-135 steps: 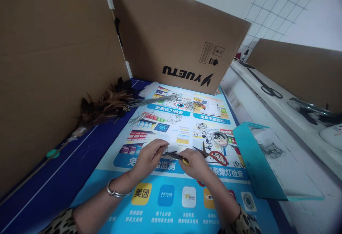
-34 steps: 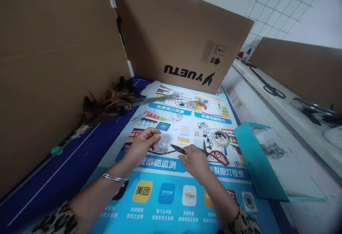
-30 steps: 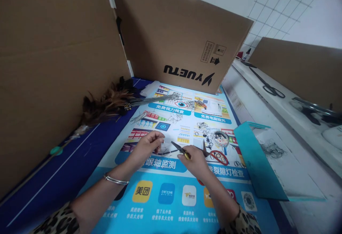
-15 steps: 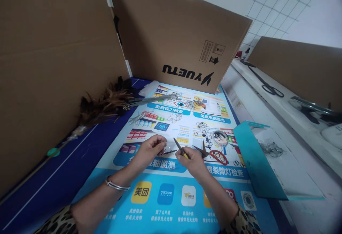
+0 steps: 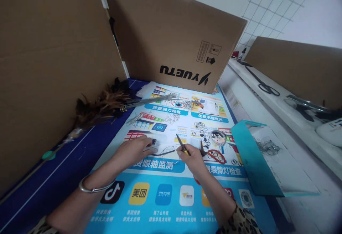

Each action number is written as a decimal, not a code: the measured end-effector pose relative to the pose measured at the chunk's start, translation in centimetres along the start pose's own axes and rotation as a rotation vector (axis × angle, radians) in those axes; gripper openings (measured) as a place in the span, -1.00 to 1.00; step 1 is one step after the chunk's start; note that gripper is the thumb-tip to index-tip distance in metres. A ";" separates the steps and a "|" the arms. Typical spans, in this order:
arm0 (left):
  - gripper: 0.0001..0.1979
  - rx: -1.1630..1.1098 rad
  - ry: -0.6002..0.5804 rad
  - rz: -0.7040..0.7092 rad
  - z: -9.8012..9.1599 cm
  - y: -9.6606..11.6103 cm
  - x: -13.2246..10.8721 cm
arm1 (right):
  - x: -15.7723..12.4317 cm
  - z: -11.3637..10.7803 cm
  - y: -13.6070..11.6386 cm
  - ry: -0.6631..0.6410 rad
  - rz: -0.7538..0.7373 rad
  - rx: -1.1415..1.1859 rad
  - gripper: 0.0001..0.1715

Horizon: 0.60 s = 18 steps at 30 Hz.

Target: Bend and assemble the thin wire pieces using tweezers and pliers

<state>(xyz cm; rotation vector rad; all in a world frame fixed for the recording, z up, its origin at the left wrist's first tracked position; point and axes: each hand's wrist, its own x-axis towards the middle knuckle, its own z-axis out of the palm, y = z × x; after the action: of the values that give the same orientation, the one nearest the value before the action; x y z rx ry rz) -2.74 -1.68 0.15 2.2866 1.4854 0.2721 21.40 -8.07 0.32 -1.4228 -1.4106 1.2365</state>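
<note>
My left hand (image 5: 136, 149) hovers low over the printed mat, fingers bent, with a small dark piece (image 5: 154, 141) at the fingertips. Just right of its thumb lies a thin dark strip (image 5: 167, 152) with a fine wire-like loop. My right hand (image 5: 191, 155) is closed around a dark pointed tool (image 5: 180, 140) with a yellow part at the grip. Its tip points up and away, above the strip's right end. Red-handled scissors (image 5: 217, 156) rest beside the right hand, partly hidden by it.
Small black rings (image 5: 205, 138) and a round clear container (image 5: 218, 138) sit at right. Bundled wires (image 5: 152, 100) and brown feathers (image 5: 104, 100) lie farther back. A teal box (image 5: 248, 159) holds tangled wire. Cardboard panels (image 5: 171, 34) stand behind; black scissors (image 5: 264, 84) lie on the ledge.
My left hand has drawn away to the left, opening a gap between the hands and showing more of the dark strip. My right hand keeps the pointed tool, moving slightly. The view shifted slightly.
</note>
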 end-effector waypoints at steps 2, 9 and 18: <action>-0.84 0.058 -0.022 0.020 0.1 0.2 -0.1 | 0.0 -0.1 -0.1 -0.003 0.024 0.034 -0.79; -0.80 0.129 -0.068 0.036 0.6 0.2 0.2 | 0.1 -0.2 -0.3 0.006 0.044 0.171 -0.79; -0.76 0.150 -0.043 0.015 0.5 0.2 0.0 | 0.1 -0.3 -0.2 -0.001 0.051 0.194 -0.79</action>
<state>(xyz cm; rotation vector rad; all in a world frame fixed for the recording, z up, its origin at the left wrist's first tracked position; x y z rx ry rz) -2.42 -1.86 -0.21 2.4043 1.5140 0.1179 21.62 -7.90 0.53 -1.3318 -1.2253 1.3672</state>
